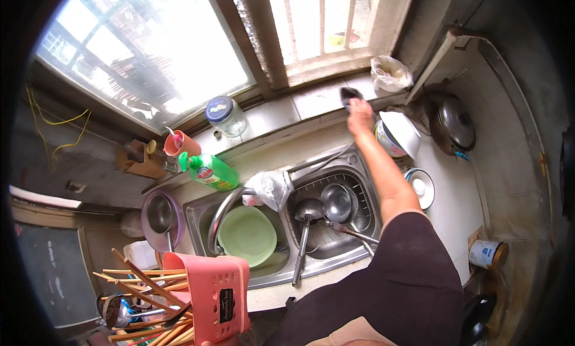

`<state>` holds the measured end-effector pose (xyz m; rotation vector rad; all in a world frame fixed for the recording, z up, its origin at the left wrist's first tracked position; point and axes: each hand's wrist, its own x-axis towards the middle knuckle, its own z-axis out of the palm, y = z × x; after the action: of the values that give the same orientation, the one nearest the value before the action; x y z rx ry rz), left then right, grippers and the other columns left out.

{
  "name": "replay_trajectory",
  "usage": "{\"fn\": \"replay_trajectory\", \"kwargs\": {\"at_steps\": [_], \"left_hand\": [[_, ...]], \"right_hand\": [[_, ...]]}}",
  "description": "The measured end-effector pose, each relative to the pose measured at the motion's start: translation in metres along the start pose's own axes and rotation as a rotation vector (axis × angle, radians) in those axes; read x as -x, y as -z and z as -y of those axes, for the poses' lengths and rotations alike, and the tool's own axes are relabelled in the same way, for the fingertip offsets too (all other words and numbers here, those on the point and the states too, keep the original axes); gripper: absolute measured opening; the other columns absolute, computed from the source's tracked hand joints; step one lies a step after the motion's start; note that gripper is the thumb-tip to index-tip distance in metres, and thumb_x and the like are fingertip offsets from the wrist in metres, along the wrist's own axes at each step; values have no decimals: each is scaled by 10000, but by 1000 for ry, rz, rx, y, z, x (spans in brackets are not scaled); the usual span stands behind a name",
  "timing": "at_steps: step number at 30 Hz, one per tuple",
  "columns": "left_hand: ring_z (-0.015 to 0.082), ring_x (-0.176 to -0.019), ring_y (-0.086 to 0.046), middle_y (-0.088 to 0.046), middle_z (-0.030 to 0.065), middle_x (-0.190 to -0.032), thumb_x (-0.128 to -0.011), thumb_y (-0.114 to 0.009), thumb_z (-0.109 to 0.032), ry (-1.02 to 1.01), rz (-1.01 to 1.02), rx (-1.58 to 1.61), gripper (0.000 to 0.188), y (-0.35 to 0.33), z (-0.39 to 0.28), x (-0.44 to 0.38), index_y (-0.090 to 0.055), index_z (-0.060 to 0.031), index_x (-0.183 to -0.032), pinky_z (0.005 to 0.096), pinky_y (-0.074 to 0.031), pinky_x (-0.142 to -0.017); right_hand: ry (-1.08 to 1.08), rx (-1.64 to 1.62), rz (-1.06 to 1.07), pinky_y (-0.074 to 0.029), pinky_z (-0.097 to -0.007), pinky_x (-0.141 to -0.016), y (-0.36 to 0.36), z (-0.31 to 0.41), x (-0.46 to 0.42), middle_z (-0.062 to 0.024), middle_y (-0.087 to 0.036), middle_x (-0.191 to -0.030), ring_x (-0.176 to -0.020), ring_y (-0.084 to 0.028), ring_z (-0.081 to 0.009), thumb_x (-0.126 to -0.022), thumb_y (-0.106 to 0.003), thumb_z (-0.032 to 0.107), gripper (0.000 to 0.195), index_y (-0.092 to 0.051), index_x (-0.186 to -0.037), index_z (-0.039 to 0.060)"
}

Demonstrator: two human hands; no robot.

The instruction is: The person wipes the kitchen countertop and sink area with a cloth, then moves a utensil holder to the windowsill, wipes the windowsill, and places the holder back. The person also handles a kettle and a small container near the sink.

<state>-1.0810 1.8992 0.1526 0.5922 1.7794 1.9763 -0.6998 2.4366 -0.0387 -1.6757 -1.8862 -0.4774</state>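
My right hand (360, 117) reaches over the back of the counter to the tiled windowsill, holding a blurred dark object (351, 95), perhaps a cloth or scouring pad. At the lower left, a pink plastic chopsticks box (211, 296) is tilted, its opening to the left, full of wooden chopsticks (157, 278) and metal utensils. Only a sliver of my left hand (207, 343) shows, against the box's lower edge. Below my right forearm, the sink's right basin holds a ladle (310, 209), metal bowls (337, 202) and other utensils on a rack. A green basin (247, 236) sits in the left sink bowl.
A curved faucet (222, 211) and a plastic bag (269, 189) rise between the basins. Behind stand a green pump bottle (213, 172), an orange cup (182, 144) and a glass jar (231, 121). Stacked bowls (400, 135), a plate (424, 195) and a lidded pot (453, 121) are at right.
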Motion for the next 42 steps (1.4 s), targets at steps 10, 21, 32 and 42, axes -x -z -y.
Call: {"fn": "replay_trajectory", "kwargs": {"at_steps": [10, 21, 32, 42], "left_hand": [[332, -1310, -456, -362, 209, -1477, -814, -589, -672, 6, 39, 1, 1034, -9, 6, -7, -231, 14, -1500, 462, -453, -1045], [330, -1314, -450, -359, 208, -1480, -812, -582, -687, 8, 18, 10, 1043, -4, 9, -1, -236, 17, -1499, 461, -449, -1047], [328, -1318, -445, -356, 207, -1482, -810, -576, -702, -9, -27, 39, 1053, 26, 4, 22, -241, 21, -1498, 460, -446, -1049], [326, -1322, -440, -353, 206, -1484, -808, -570, -715, -18, -13, 62, 1061, 35, 2, 22, -246, 25, -1497, 459, -443, -1051]], "right_hand": [[361, -357, 297, -513, -427, -896, 3, 97, 2, -145, -667, -1055, -1005, -640, -322, -836, -524, 25, 253, -614, -1073, 35], [121, -113, 362, -529, -441, -734, -57, 167, -29, -157, -637, -887, -819, -645, -314, -805, -530, 46, 97, -624, -826, 54], [32, -132, 138, -521, -450, -842, -44, 47, -44, -150, -669, -1054, -983, -648, -318, -888, -486, 70, 183, -648, -972, 64], [530, -733, 254, -443, -438, -1020, 10, 184, 61, -84, -657, -1168, -1178, -564, -336, -756, -576, -3, 346, -652, -1079, 95]]}}
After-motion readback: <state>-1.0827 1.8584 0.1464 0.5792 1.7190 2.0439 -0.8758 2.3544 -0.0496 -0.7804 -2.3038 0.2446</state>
